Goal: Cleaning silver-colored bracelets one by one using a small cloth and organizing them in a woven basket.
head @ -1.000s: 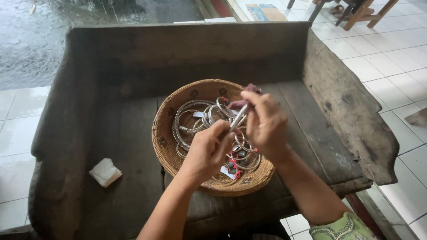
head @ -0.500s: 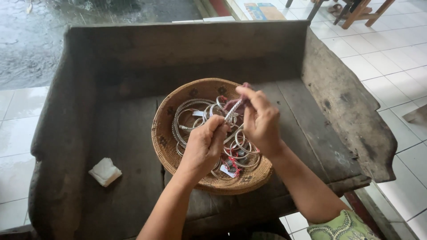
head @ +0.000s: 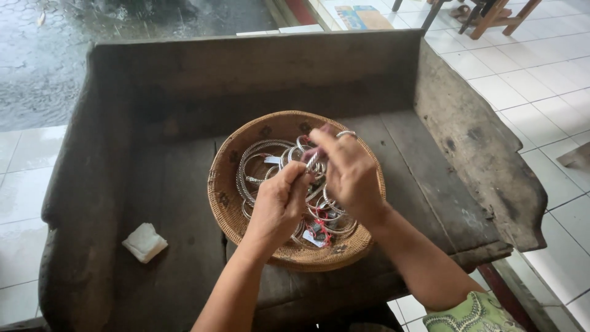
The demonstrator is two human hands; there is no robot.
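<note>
Care suits this rubbing: left hand [head: 279, 203] pinches the bangle [head: 312, 161] steady over the basket [head: 228, 203], right hand [head: 350, 175] grips cloth [head: 310, 152].

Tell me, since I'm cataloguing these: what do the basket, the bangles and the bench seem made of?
Basket: woven plant fibre, tan, matte, coiled weave visible. Bangles: probably silver-coloured metal, shiny, some twisted. Bench: old weathered wood, dark, rough, cracked.

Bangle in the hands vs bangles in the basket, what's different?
The held bangle is pinched between the left hand and right hand, lifted above the basket; the loose bangles lie piled flat inside. A purplish cloth touches the held one; several loose ones carry red-tied tags. All are silvery metal hoops.
</note>
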